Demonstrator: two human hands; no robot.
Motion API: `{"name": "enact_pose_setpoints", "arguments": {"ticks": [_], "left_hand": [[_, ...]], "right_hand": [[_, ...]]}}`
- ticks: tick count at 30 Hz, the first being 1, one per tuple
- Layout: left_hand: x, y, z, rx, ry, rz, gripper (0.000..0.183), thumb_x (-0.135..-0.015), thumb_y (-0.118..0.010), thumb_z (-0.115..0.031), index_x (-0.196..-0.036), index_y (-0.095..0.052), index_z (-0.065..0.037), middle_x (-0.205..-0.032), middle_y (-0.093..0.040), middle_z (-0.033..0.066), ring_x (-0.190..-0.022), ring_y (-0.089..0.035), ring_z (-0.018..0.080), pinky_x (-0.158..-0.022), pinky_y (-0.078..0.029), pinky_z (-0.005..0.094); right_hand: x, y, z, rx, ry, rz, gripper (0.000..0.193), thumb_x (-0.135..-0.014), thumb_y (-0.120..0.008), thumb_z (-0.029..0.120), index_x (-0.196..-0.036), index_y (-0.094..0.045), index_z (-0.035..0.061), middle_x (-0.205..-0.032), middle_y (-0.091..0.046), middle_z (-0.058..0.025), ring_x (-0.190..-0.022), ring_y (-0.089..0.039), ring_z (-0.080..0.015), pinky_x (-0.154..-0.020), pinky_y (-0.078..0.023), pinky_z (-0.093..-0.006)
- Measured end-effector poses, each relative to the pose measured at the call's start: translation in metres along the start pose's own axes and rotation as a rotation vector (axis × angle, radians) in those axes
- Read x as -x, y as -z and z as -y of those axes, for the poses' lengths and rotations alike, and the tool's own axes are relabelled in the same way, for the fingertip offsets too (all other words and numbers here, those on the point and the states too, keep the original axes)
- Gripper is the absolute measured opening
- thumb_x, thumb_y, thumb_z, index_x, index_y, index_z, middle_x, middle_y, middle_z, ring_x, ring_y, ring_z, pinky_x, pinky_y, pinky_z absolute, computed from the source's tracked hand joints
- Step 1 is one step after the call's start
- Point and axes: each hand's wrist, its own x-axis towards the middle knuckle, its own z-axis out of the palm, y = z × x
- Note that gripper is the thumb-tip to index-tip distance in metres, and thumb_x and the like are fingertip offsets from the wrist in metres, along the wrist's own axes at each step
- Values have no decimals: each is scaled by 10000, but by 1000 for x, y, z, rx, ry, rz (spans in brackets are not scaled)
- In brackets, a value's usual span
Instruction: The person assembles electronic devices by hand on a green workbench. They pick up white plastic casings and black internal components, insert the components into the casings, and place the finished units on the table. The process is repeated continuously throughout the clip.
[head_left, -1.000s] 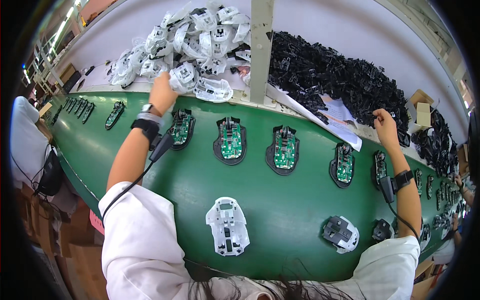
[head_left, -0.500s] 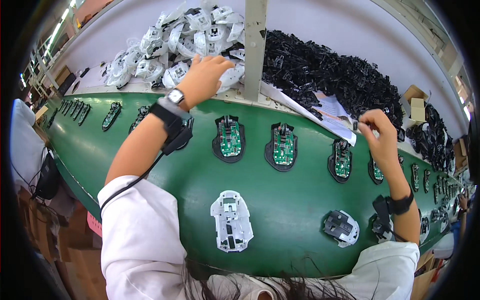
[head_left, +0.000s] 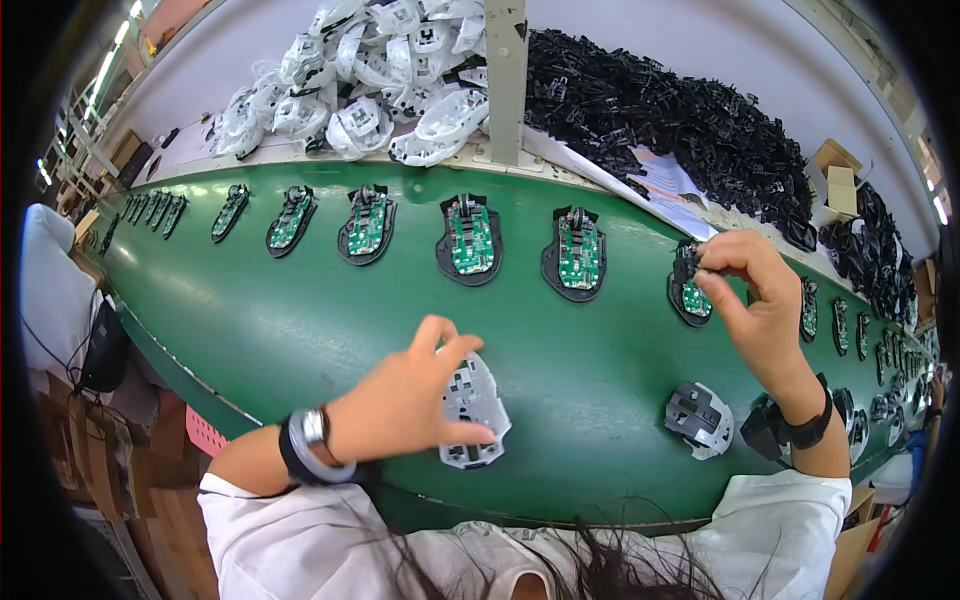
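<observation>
Spread thumb and fingers put my left hand [head_left: 395, 405] open over a white plastic mouse shell [head_left: 480, 395] on the green bench; the palm hides its left part, and I cannot tell whether they touch. A small black plastic part [head_left: 687, 262] appears pinched between the thumb and fingertips of my right hand [head_left: 762, 300]. Behind those fingertips lies a black mouse base with a green circuit board [head_left: 697, 300]. Two more such bases, one left of centre [head_left: 470, 240] and another beside it [head_left: 580, 255], lie farther back. Nearer me on the right is a white shell with a dark grey cover [head_left: 700, 415].
White shells [head_left: 360, 125] are heaped behind the bench at left, black plastic parts [head_left: 650, 110] at right. A pale post [head_left: 506, 90] stands between the heaps. Several more board-fitted bases line the green bench [head_left: 560, 360]. An open carton [head_left: 838, 185] sits far right.
My left hand has come down from the white heap to the shell near me. My right hand has lowered slightly toward a board-fitted base, the small black part still in its fingers.
</observation>
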Motion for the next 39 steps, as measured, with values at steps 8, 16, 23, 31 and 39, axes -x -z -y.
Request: {"name": "enact_pose_setpoints", "arguments": {"ticks": [8,16,23,31,39], "left_hand": [[-40,3,18,830,68,-41,321,-789,-735,-174,-1014,-541,-54,-884,-556,7,-777,-517,55,-658,-437,218],[-63,-27,-26,1503,-125,-191,399,-950,-504,-188,-1291,-340,-60,-1174,-514,90,-1030,-544,153,-866,-472,321],[-49,-17,-23,1471,-222,-164,624,-850,-566,-117,-1397,-266,-104,-1249,-477,100,-1111,-520,190,-950,-446,376],[-58,-24,-21,1365,-224,-381,441,-803,-511,42,-1230,-437,-41,-1053,-544,28,-914,-521,66,-755,-462,210],[-53,-28,-24,1335,-173,-381,418,-778,-482,68,-1183,-469,-31,-1022,-553,26,-898,-525,65,-753,-459,207]], "right_hand": [[10,-21,50,-191,38,206,155,-717,-711,-19,-847,-636,18,-856,-649,-83,-771,-627,-194,-705,-498,-280],[-1,-57,47,-43,104,58,149,-692,-744,72,-815,-661,65,-1273,-544,-145,-1174,-465,-312,-990,-339,-416],[-17,-76,41,39,173,142,169,-660,-746,54,-789,-639,61,-1280,-539,-133,-1170,-462,-340,-950,-390,-415],[-20,-89,40,180,391,122,213,-621,-757,36,-786,-622,33,-1226,-569,-151,-1108,-523,-342,-913,-418,-408],[-8,-90,30,178,349,183,176,-683,-736,121,-815,-644,48,-1266,-531,-147,-1146,-503,-324,-913,-387,-456]]}}
